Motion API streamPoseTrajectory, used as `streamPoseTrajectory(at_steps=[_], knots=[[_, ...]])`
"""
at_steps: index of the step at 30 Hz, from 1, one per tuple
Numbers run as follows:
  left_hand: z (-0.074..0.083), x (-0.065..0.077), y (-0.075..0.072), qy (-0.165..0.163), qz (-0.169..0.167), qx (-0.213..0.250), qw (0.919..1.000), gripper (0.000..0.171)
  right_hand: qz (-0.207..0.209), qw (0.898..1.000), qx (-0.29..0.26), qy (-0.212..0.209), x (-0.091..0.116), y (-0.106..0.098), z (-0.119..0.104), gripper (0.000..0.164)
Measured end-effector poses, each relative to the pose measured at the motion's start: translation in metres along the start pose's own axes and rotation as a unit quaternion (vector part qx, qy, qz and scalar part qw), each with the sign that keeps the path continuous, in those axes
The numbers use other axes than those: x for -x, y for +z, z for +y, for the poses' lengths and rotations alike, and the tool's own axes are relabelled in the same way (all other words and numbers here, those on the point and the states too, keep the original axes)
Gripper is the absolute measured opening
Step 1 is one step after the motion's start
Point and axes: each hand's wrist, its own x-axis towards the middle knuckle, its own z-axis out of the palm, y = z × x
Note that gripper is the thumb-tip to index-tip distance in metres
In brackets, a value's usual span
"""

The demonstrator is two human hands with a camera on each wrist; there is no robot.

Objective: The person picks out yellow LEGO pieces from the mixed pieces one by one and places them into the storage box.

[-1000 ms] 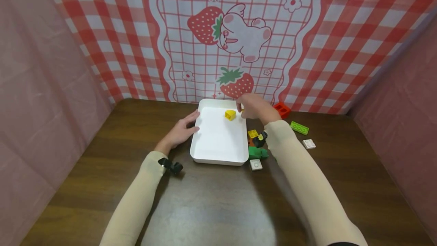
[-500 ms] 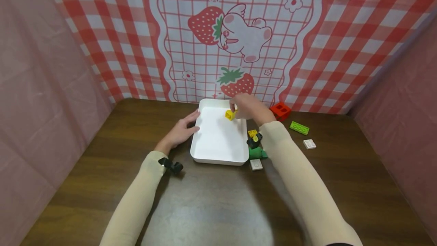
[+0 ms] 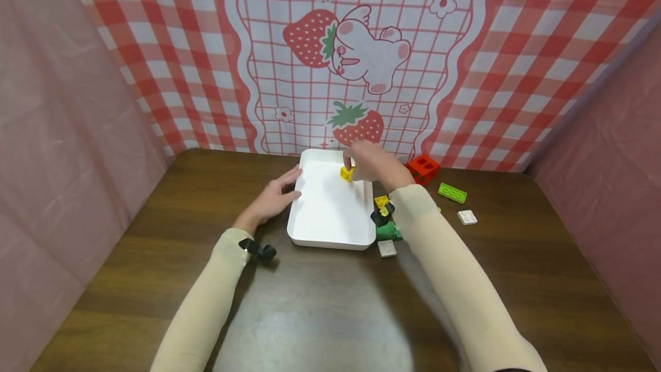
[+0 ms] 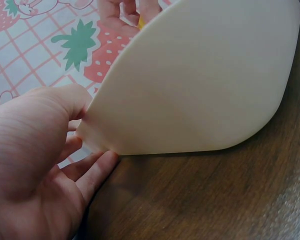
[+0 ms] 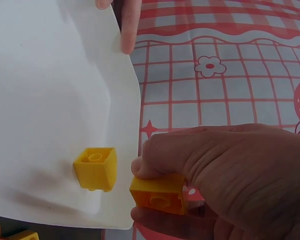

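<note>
My left hand (image 3: 271, 198) rests against the left wall of a white tray (image 3: 330, 211), its fingertips at the rim. In the left wrist view, fingers (image 4: 97, 172) touch the tray's outer side. Above the tray's far right part is my right hand (image 3: 373, 164). It pinches a yellow toy brick (image 5: 157, 185) between thumb and fingers, hollow underside showing in the right wrist view. A second yellow brick (image 5: 96, 172) lies in the tray, close beside the held one, with its hollow side turned up.
Right of the tray lie a yellow brick (image 3: 381, 201), a green piece (image 3: 385, 231) and a white tile (image 3: 387, 248). Farther right are a red piece (image 3: 423, 169), a lime plate (image 3: 452, 193) and another white tile (image 3: 467, 217). A patterned cloth (image 3: 268, 27) hangs behind the table.
My right hand has moved left with the held brick, from the tray's right rim to just over the brick inside. The left hand has stayed in place.
</note>
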Motion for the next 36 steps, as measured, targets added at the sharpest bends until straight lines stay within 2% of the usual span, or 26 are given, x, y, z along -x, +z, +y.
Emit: streamPoseTrajectory(at_steps=[13, 23, 36], knots=[[0.0, 0.0, 0.0, 0.0, 0.001, -0.005, 1.0, 0.067, -0.01, 1.0, -0.008, -0.013, 0.002, 0.013, -0.001, 0.02], [0.001, 0.0, 0.001, 0.002, 0.0, -0.004, 1.0, 0.067, -0.036, 0.999, 0.01, -0.023, 0.0, 0.023, -0.003, 0.009], [0.001, 0.0, 0.0, -0.002, 0.001, -0.005, 1.0, 0.067, -0.058, 0.998, -0.032, -0.021, 0.004, 0.04, -0.005, 0.007]])
